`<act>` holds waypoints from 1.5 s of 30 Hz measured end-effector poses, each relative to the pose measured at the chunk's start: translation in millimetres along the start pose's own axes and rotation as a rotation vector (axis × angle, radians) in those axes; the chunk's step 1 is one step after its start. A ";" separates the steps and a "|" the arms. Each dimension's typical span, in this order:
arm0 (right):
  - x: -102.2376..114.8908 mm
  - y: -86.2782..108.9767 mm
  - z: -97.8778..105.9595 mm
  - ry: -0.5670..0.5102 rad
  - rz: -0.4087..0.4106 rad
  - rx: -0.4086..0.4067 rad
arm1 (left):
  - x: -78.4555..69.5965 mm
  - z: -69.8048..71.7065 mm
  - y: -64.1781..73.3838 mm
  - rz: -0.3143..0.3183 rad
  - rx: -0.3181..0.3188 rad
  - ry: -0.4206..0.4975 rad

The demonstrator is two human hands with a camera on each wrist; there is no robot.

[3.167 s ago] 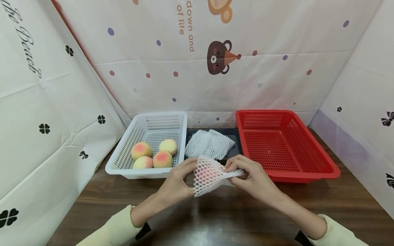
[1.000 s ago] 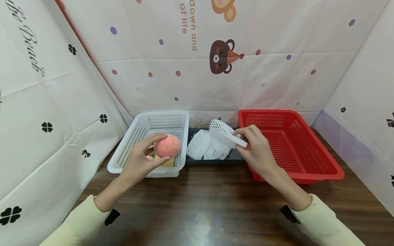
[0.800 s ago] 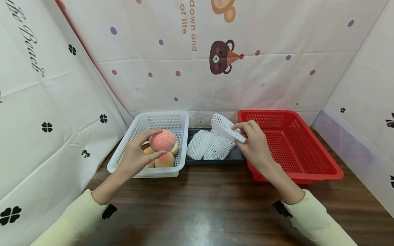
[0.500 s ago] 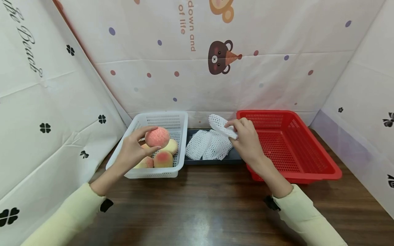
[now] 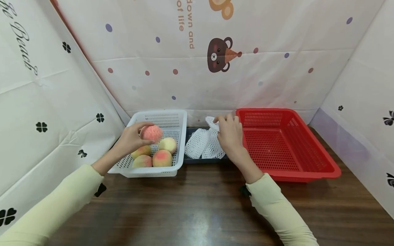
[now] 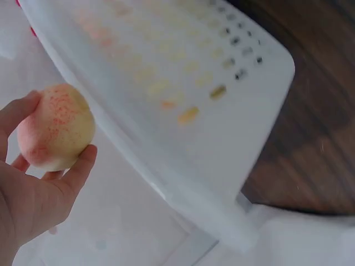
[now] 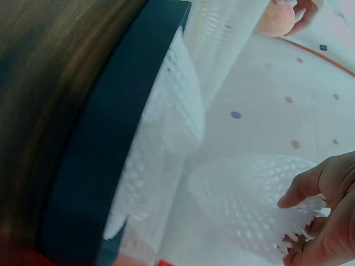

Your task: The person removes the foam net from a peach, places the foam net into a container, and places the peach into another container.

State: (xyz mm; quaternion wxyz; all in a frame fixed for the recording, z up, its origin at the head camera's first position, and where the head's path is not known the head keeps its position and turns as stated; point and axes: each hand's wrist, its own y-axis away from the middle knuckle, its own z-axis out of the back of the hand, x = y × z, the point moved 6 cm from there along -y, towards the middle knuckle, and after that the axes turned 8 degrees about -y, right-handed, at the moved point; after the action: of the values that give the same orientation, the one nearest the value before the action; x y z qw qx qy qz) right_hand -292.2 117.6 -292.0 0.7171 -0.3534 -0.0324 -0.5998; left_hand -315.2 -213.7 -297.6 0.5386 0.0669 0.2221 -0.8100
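My left hand (image 5: pixel 130 138) grips a pink peach (image 5: pixel 152 134) above the white basket (image 5: pixel 182 147); in the left wrist view the same peach (image 6: pixel 58 127) shows pink and cream between thumb and fingers. Several more peaches (image 5: pixel 162 158) lie in that basket. Over the dark tray (image 5: pixel 192 160), my right hand (image 5: pixel 230 134) pinches a white foam fruit net (image 5: pixel 211 123). The right wrist view shows this net (image 7: pixel 249 199) hanging from thumb and fingers. More foam nets (image 5: pixel 197 143) lie flat in the tray beneath.
A red basket (image 5: pixel 320 176) stands on the right, with only its mesh floor visible inside. Brown wooden table (image 5: pixel 172 205) runs along the front. Printed cloth (image 5: pixel 147 89) hangs behind and on both sides.
Earlier, both hands were at the front middle with the net around a peach. Now the two are apart: the left hand has carried the peach over the white basket, the right has taken the net to the tray.
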 end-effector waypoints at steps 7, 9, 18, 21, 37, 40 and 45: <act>-11.2 -2.8 -35.1 0.077 -0.088 0.094 | 16.1 -6.8 -22.7 -0.041 0.100 -0.079; -12.9 -1.3 -45.4 0.090 -0.096 0.137 | 22.8 -7.5 -26.4 -0.039 0.114 -0.093; -15.5 7.5 -73.9 0.066 -0.106 0.350 | 47.8 -10.8 -38.2 0.020 0.184 -0.126; -17.4 10.0 -81.5 0.057 -0.099 0.418 | 50.8 -15.4 -43.0 0.032 0.215 -0.136; -18.8 20.5 -103.4 0.047 0.005 0.691 | 52.1 -53.0 -66.6 -0.036 0.339 -0.230; -21.7 17.9 -103.2 0.043 -0.011 0.676 | 56.0 -61.8 -69.9 -0.008 0.380 -0.226; -26.5 13.2 -103.2 0.031 -0.063 0.642 | 54.9 -70.1 -72.9 -0.007 0.410 -0.236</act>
State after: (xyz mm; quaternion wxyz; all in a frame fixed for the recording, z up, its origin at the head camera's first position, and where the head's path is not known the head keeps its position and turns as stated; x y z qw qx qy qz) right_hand -327.0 83.8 -387.8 0.7734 -0.0987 -0.2198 -0.5863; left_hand -412.7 -206.3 -358.2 0.5332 0.0789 -0.0113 -0.8422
